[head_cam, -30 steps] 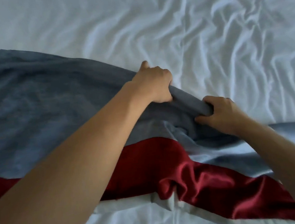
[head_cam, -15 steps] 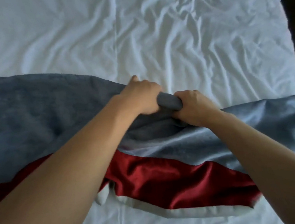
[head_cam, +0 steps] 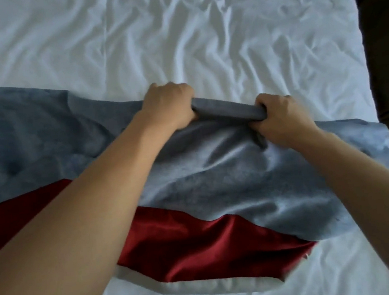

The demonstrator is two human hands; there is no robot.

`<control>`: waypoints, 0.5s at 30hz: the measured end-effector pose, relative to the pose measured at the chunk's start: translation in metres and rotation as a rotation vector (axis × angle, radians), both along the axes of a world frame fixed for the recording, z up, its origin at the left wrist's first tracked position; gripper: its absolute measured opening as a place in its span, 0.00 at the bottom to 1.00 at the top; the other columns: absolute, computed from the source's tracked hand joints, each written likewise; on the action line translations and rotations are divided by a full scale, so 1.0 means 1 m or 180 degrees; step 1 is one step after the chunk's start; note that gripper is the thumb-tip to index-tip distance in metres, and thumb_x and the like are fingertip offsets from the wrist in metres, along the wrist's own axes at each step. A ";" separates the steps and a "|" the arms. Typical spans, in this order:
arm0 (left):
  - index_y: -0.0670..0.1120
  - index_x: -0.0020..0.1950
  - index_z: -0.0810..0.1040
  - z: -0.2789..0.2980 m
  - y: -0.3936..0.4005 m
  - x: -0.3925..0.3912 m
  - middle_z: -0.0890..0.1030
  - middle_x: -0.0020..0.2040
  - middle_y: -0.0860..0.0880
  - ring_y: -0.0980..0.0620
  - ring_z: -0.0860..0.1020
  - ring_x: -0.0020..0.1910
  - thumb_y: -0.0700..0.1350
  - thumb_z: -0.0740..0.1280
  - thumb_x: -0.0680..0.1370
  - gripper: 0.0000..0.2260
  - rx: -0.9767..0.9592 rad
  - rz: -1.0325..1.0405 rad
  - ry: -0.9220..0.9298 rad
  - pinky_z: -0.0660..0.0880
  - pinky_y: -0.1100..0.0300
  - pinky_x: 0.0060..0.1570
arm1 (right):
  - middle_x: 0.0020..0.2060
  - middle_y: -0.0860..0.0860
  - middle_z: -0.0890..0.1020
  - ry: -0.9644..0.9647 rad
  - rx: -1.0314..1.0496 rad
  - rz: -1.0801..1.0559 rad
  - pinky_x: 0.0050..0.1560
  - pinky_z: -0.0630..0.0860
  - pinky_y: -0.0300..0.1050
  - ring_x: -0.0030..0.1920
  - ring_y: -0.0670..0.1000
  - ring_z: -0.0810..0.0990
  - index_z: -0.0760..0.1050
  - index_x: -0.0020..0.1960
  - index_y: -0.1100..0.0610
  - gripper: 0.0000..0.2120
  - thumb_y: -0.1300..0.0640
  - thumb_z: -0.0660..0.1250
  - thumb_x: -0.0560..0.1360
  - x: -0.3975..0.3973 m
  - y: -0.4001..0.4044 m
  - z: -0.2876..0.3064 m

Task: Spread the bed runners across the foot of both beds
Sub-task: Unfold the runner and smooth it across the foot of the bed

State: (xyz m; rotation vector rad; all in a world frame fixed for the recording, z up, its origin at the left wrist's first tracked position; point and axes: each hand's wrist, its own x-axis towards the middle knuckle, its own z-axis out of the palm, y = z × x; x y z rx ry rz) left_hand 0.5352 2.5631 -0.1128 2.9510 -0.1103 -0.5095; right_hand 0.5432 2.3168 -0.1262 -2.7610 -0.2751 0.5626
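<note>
A grey-blue plush bed runner with a dark red satin band [head_cam: 215, 169] lies across the middle of the frame on a wrinkled white bed sheet [head_cam: 176, 40]. The left hand [head_cam: 169, 106] and right hand [head_cam: 280, 118] each curl their fingers tight around its bunched far edge, fabric taut between them. Dark floor [head_cam: 388, 52] fills the right edge.

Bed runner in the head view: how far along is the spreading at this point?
Done: the grey and red bed runner already lies across the white sheet. In hand: the left hand and right hand grip its bunched far edge. Left: that edge is rolled, the cloth rumpled and askew. No second bed is in view.
</note>
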 end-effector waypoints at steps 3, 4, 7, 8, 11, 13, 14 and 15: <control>0.47 0.46 0.76 0.000 -0.012 0.019 0.78 0.40 0.49 0.47 0.74 0.38 0.54 0.67 0.76 0.11 0.0050 0.0098 0.0131 0.64 0.49 0.55 | 0.34 0.48 0.75 -0.0185 -0.0010 -0.0160 0.30 0.62 0.43 0.33 0.52 0.71 0.67 0.41 0.49 0.09 0.55 0.68 0.71 0.010 -0.031 -0.002; 0.47 0.46 0.76 0.002 -0.029 0.022 0.78 0.40 0.49 0.47 0.74 0.39 0.55 0.67 0.75 0.11 0.0013 -0.0049 0.0162 0.64 0.48 0.58 | 0.35 0.48 0.75 -0.0151 -0.0004 -0.0137 0.30 0.63 0.43 0.34 0.52 0.71 0.67 0.41 0.49 0.08 0.56 0.68 0.71 0.011 -0.033 -0.003; 0.47 0.46 0.74 -0.001 -0.076 0.027 0.77 0.40 0.49 0.49 0.71 0.35 0.51 0.68 0.76 0.09 -0.0005 -0.0362 0.0034 0.64 0.51 0.53 | 0.35 0.48 0.76 -0.0057 0.0029 -0.0049 0.32 0.64 0.44 0.34 0.52 0.73 0.69 0.42 0.49 0.08 0.53 0.69 0.72 0.017 -0.044 -0.005; 0.46 0.45 0.73 -0.002 -0.079 0.031 0.77 0.40 0.49 0.49 0.71 0.34 0.49 0.67 0.77 0.07 0.0125 -0.0298 -0.0043 0.64 0.53 0.50 | 0.35 0.48 0.76 -0.0066 0.0043 -0.0095 0.33 0.64 0.44 0.35 0.52 0.73 0.69 0.42 0.49 0.09 0.51 0.70 0.72 0.021 -0.053 -0.004; 0.44 0.47 0.74 -0.002 -0.068 0.042 0.77 0.40 0.48 0.48 0.72 0.35 0.50 0.67 0.77 0.09 0.0301 0.0085 0.0142 0.63 0.54 0.46 | 0.35 0.48 0.77 -0.0104 0.0049 -0.0341 0.37 0.68 0.47 0.37 0.53 0.75 0.70 0.40 0.50 0.12 0.47 0.72 0.71 0.030 -0.091 0.000; 0.46 0.47 0.75 -0.004 -0.077 0.047 0.77 0.39 0.49 0.49 0.72 0.34 0.53 0.68 0.76 0.11 0.0262 0.0104 0.0254 0.63 0.53 0.47 | 0.35 0.48 0.77 -0.0122 0.0066 -0.0439 0.37 0.71 0.48 0.37 0.53 0.76 0.70 0.39 0.50 0.12 0.47 0.71 0.70 0.030 -0.107 0.000; 0.47 0.47 0.75 -0.004 -0.092 0.046 0.77 0.38 0.49 0.50 0.72 0.35 0.54 0.68 0.75 0.11 0.0184 0.0011 0.0269 0.63 0.52 0.48 | 0.35 0.49 0.77 -0.0123 0.0088 -0.0453 0.37 0.71 0.49 0.37 0.55 0.76 0.70 0.39 0.50 0.12 0.47 0.71 0.71 0.028 -0.110 -0.001; 0.47 0.47 0.75 -0.005 -0.111 0.042 0.76 0.38 0.50 0.50 0.71 0.35 0.54 0.68 0.75 0.11 0.0068 -0.0126 0.0235 0.64 0.51 0.50 | 0.35 0.49 0.77 -0.0124 0.0117 -0.0453 0.37 0.71 0.49 0.38 0.56 0.76 0.69 0.38 0.50 0.12 0.47 0.71 0.71 0.026 -0.112 -0.002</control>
